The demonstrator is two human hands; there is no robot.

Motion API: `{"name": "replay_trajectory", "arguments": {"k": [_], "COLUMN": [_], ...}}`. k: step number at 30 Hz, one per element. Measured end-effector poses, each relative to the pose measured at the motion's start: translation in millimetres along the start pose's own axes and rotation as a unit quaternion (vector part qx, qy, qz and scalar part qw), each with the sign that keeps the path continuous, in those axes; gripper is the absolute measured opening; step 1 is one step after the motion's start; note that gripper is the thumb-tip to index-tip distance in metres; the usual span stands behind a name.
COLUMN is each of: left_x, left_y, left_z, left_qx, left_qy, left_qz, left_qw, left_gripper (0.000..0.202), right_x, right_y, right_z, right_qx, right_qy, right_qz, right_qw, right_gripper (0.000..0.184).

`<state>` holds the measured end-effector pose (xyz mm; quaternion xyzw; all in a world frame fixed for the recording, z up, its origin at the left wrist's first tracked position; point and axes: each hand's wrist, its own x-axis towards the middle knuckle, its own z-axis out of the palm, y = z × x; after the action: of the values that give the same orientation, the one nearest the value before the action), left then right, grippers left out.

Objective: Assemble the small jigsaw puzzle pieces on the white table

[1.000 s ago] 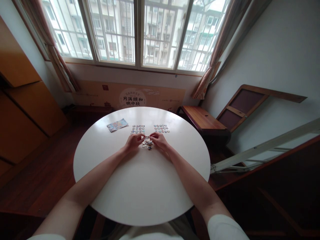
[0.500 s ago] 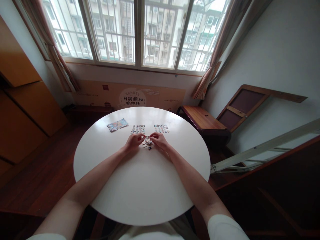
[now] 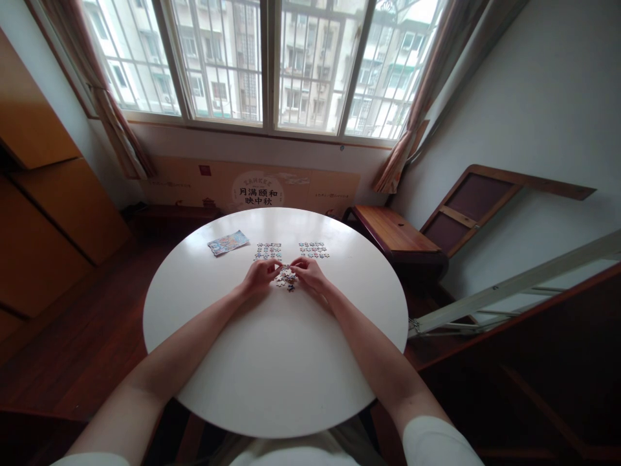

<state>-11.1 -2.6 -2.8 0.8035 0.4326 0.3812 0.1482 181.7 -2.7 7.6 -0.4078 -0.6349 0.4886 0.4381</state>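
Observation:
A round white table (image 3: pixel 272 362) fills the middle of the view. My left hand (image 3: pixel 260 274) and my right hand (image 3: pixel 310 274) rest on it side by side, fingers curled and pinched on a small cluster of jigsaw pieces (image 3: pixel 286 278) lying between them. Beyond my hands lie two neat groups of loose puzzle pieces, the left group (image 3: pixel 268 250) and the right group (image 3: pixel 313 248). A colourful picture card (image 3: pixel 228 243) lies further left on the table.
A wooden bench (image 3: pixel 395 236) stands past the table at the right, with a framed board (image 3: pixel 478 204) leaning on the wall. Orange cabinets (image 3: pixel 43 213) line the left side. A printed cardboard panel (image 3: pixel 257 188) runs below the barred window (image 3: pixel 264 61).

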Motion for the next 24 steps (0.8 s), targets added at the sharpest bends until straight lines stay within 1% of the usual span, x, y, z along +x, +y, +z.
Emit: {"name": "replay_trajectory", "arguments": {"k": [5,12,24], "left_x": [0.2,1.1,0.7], "left_y": [-0.5,0.9,0.6], "left_z": [0.2,-0.9,-0.6], "left_qx": [0.004,0.002,0.006], "left_qy": [0.003,-0.007,-0.008], "left_qz": [-0.001,-0.001,-0.008], "left_qw": [1.000,1.000,1.000], "left_gripper": [0.020,0.020,0.021], "right_x": [-0.7,-1.0,-2.2], "right_y": [-1.6,-2.0,-4.1], "right_z": [0.3,0.5,0.6], "right_qx": [0.002,0.004,0.000], "right_qy": [-0.002,-0.001,0.000], "right_qz": [0.000,-0.002,0.007], "right_qw": [1.000,1.000,1.000], "right_gripper": [0.029,0.028,0.029]}}
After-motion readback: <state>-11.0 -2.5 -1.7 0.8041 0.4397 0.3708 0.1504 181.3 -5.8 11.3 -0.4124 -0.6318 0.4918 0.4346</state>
